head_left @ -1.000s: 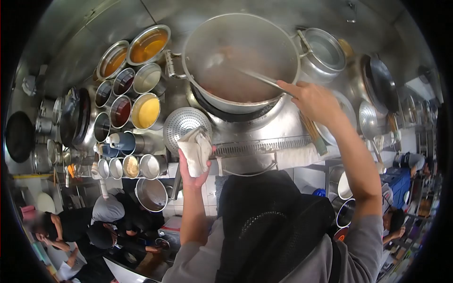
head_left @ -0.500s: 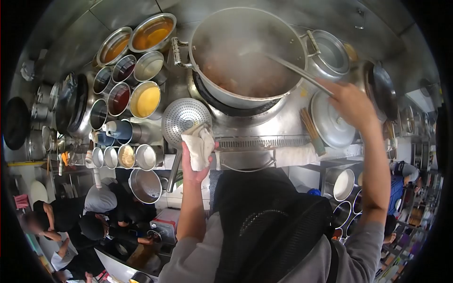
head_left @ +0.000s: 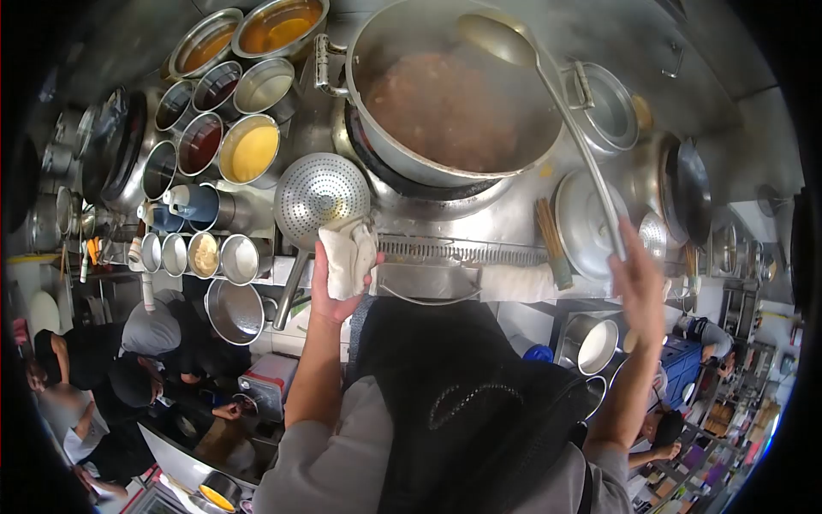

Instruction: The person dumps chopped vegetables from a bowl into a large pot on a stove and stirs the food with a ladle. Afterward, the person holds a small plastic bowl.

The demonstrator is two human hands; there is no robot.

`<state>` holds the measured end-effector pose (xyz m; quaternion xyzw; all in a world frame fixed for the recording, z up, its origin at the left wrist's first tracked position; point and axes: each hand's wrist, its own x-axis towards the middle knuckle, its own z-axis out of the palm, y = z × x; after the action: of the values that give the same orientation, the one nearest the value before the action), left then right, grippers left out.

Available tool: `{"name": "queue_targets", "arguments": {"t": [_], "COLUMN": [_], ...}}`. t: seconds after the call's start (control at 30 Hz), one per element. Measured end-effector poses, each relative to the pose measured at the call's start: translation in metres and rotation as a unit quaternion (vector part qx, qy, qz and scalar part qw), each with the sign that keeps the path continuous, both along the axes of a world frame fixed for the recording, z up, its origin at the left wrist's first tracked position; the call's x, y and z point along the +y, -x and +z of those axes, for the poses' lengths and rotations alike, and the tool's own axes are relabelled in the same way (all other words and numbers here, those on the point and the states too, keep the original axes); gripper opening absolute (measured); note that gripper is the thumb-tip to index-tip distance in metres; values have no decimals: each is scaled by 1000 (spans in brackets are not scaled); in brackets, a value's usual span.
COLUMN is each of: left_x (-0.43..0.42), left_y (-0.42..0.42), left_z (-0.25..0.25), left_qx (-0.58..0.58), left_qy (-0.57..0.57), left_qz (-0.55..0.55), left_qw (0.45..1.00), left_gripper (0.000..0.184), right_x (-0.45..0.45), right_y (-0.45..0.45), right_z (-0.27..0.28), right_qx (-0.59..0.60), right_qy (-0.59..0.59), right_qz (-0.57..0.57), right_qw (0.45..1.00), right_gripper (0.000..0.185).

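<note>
A large steaming pot (head_left: 458, 171) stands on a burner, with reddish-brown food (head_left: 445, 107) inside. My right hand (head_left: 638, 283), slightly blurred, is closed on the long handle of a metal ladle (head_left: 498, 39). The ladle's bowl hangs over the top part of the pot, above the food. In my left hand (head_left: 340, 295), a folded whitish cloth (head_left: 349, 259) is held between thumb and fingers. Just above that hand lies a perforated strainer (head_left: 322, 199), its handle pointing down past my wrist.
Metal containers of sauces, one with yellow liquid (head_left: 249, 149), stand at the left. A lid (head_left: 591, 224) and a bundle of sticks (head_left: 553, 244) lie at the right. Another pot (head_left: 604, 107) stands beyond. Several people (head_left: 133, 377) are at lower left, others at lower right.
The ladle has come up out of the steam, its bowl now in plain sight over the pot. My right hand has moved down towards me. My left hand still holds the cloth.
</note>
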<state>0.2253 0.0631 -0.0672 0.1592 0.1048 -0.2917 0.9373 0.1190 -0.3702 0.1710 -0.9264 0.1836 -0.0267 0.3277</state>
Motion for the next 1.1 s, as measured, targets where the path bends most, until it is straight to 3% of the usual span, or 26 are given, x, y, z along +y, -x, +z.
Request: {"name": "queue_targets", "arguments": {"t": [0.17, 0.3, 0.43, 0.63, 0.77, 0.83, 0.9, 0.97, 1.0, 1.03, 1.1], "left_x": [17, 45, 52, 47, 37, 29, 31, 32, 33, 34, 36], "left_y": [9, 26, 40, 56, 59, 54, 53, 55, 55, 55, 53], "left_z": [-16, -48, -74, -112, -133, -119, -124, -131, -131, -131, -127], "left_qx": [9, -42, 7, 32, -62, -148, -159, -325, -291, -290, -346], "left_qy": [-67, -279, -416, -434, -505, -617, -627, -794, -772, -771, -791], "left_qz": [-9, 0, 23, -2, 9, -25, -47, -17, -20, -20, 21], "left_qw": [998, 959, 909, 900, 861, 773, 761, 513, 564, 567, 504], "left_gripper": [75, 65, 57, 50, 52, 54, 62, 69, 74, 74, 80], "right_x": [21, 34, 31, 39, 50, 53, 51, 51, 51, 51, 51], "right_y": [10, -5, -23, -52, -69, -77, -85, -90, -92, -94, -97], "right_z": [-70, -53, -32, -9, 1, 3, 0, 0, 1, 2, 4], "right_qx": [19, 37, 47, 88, 126, 140, 159, 164, 168, 169, 180], "right_qy": [-178, -218, -306, -372, -392, -388, -386, -386, -390, -387, -380], "right_qz": [-59, -82, -60, -58, -43, -40, -12, -6, 0, -1, 10], "right_qw": [982, 972, 949, 922, 910, 910, 909, 908, 905, 906, 907], "right_gripper": [65, 67, 69, 66, 67, 68, 69, 69, 70, 70, 69]}}
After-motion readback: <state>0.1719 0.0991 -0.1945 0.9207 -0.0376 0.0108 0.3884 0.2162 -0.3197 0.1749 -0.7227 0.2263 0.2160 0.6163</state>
